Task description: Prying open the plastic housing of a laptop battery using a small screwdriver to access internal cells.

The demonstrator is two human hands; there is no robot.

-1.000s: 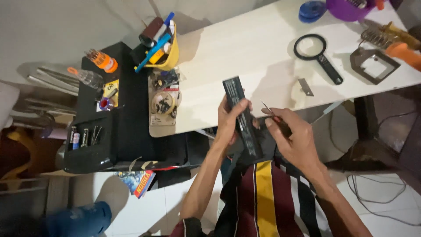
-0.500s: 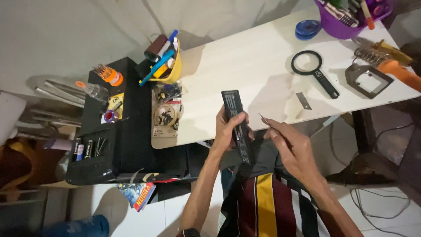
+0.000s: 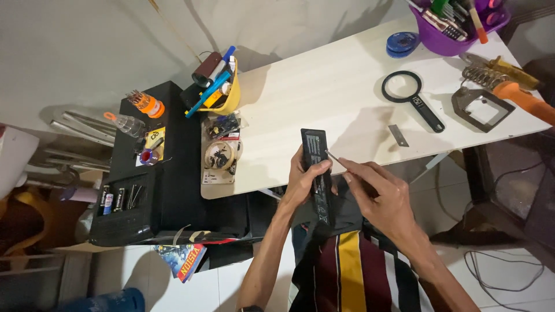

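Gripping the remote (image 3: 317,173) in my left hand (image 3: 303,182) at the table's (image 3: 324,92) near edge, I am pinching a thin tool (image 3: 334,158) in my right hand (image 3: 381,193), its tip touching the remote's right side.

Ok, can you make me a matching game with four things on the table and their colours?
Things:
1. magnifying glass
2. cup of pens
3. basket of tools
4. roll of tape

Colours:
A. purple
B. blue
C. black
D. yellow

Pairs: 1-C, 2-D, 3-A, 4-B
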